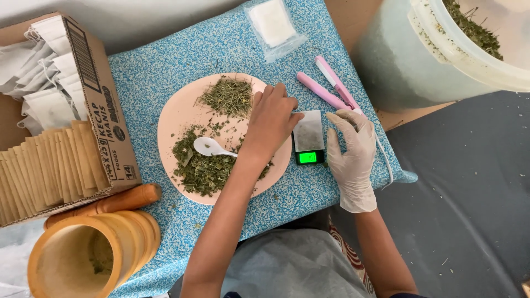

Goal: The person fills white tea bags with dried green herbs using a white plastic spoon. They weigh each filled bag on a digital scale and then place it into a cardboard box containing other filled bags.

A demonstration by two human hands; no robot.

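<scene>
While the bare left hand [271,118] rests on the pink plate [176,116], the gloved right hand [350,154] flanks the small scale [308,144].
Left fingers curled together over dried herbs [201,165], right fingers apart, holding nothing; steady pinches would keep crumbs off the surface [165,66].

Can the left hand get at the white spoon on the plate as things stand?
Probably yes. The left hand rests on the pink plate, just right of the white spoon, which lies uncovered on the green herbs with nothing between.

matt plastic plate [176,118], wooden mortar [83,256], perhaps latex-gloved right hand [353,152]
</scene>
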